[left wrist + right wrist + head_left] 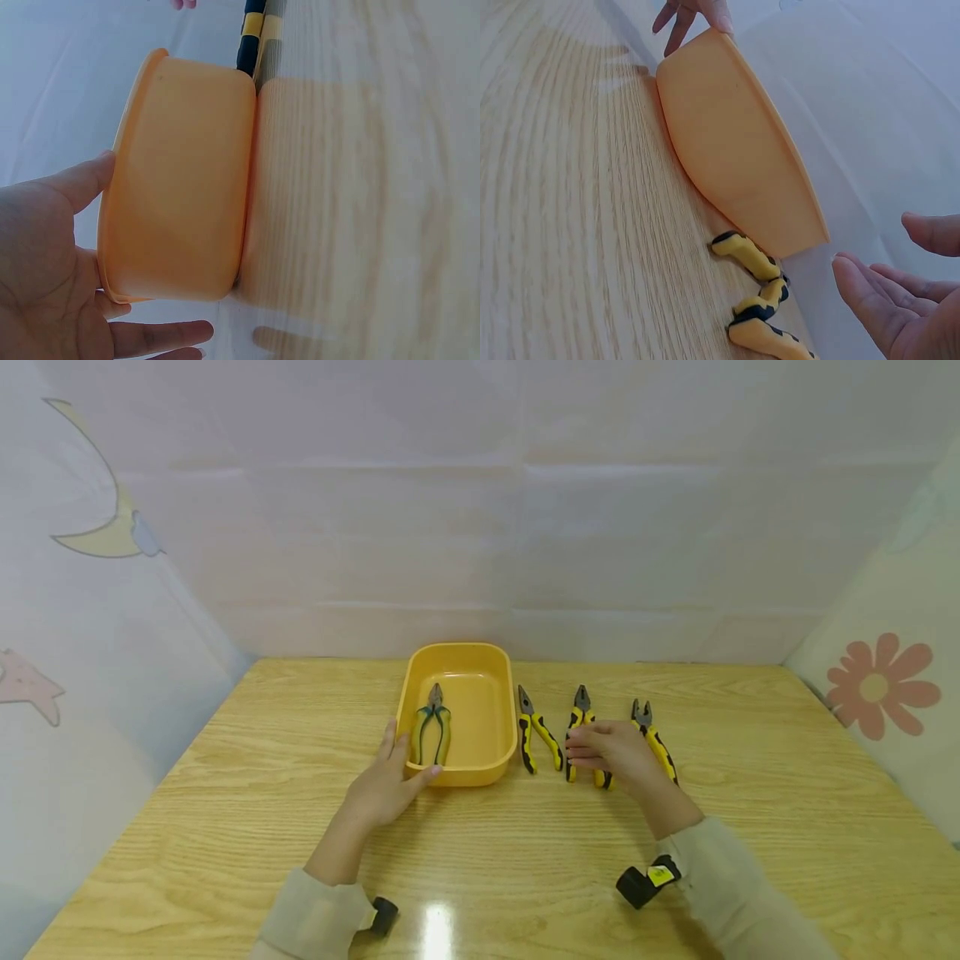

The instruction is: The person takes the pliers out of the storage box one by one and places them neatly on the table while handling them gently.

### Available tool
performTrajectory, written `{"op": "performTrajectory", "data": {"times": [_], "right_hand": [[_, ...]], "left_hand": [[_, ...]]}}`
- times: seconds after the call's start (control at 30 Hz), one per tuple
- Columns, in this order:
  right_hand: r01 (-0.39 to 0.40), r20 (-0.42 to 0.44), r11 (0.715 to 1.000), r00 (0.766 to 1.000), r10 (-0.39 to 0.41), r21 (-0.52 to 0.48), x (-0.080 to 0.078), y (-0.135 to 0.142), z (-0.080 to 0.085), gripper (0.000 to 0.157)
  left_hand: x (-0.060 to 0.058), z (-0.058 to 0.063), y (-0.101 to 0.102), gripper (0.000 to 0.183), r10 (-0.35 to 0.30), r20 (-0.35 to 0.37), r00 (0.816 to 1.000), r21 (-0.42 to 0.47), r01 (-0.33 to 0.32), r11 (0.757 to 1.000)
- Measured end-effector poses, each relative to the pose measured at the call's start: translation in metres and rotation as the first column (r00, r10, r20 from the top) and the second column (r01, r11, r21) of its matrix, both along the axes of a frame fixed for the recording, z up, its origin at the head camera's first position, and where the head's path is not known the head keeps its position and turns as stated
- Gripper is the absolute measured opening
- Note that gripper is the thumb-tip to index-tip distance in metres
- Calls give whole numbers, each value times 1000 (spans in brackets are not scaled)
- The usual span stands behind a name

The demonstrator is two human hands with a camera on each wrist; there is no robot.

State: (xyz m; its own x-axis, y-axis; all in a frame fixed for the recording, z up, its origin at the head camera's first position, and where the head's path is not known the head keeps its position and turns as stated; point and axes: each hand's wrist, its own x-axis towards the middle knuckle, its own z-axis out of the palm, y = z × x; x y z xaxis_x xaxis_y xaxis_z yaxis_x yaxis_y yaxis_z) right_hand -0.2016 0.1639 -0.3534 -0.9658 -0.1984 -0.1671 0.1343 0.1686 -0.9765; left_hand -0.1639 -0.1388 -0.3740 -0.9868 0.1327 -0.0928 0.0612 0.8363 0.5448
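A yellow plastic bin (480,718) stands on the table with one pair of pliers (446,739) with yellow-green handles lying inside, on its left. My left hand (382,789) holds the bin's near left corner, thumb at the front rim and fingers along the left wall. In the left wrist view two fingers of that hand stretch out past the bin. Over the middle pair of yellow-and-black pliers (582,697) hovers my right hand (618,752), partly covering the handles. Its thumb and fingertips (846,271) are apart in the right wrist view, with nothing between them.
Needle-nose pliers (527,745) with spread handles lie just right of the bin. Another yellow-and-black pair (660,752) lies farther right, partly behind the right hand. A pale wall covering (450,543) rises behind the wooden table (225,810).
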Motion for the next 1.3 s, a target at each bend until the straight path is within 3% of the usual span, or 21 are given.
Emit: {"op": "performTrajectory", "data": {"times": [0.33,0.93,1.3], "right_hand": [[11,25,998,1000,-10,-66,-2,-17,0,39],[-66,12,992,998,67,-111,-7,-45,3,41],[-36,70,980,996,50,-197,-11,-60,5,39]], "left_hand": [[-1,0,0,87,5,7,1000,8,-5,1000],[0,-2,0,86,-10,-23,1000,2,10,1000],[1,-3,0,87,-8,-32,999,0,8,1000]]}}
